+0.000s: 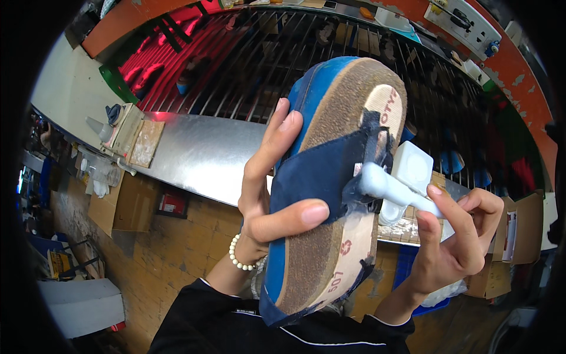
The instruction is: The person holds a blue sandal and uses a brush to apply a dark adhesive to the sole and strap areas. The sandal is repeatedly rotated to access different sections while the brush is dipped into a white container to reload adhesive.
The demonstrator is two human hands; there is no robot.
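In front of me my left hand [257, 194] grips a half-made shoe [315, 256] on a blue last, tilted with its underside showing. The fingers lie along the blue side and the thumb presses on the navy upper [312, 177] folded over the sole. A pale insole strip [348, 251] runs along the brown, grainy bottom. My right hand [454, 236] pinches the thin end of a light whitish stick, apparently a glue brush [392, 187]. Its thick, coated end is at the dark edge of the folded upper. Whether it has bristles cannot be made out.
Behind the shoe are a white square container [413, 165] and a steel bench [203, 153]. A rack of metal rods [236, 76], red-lit at left, lies beyond. A small bench device [121, 127] stands left. Cardboard boxes [127, 203] are on the floor.
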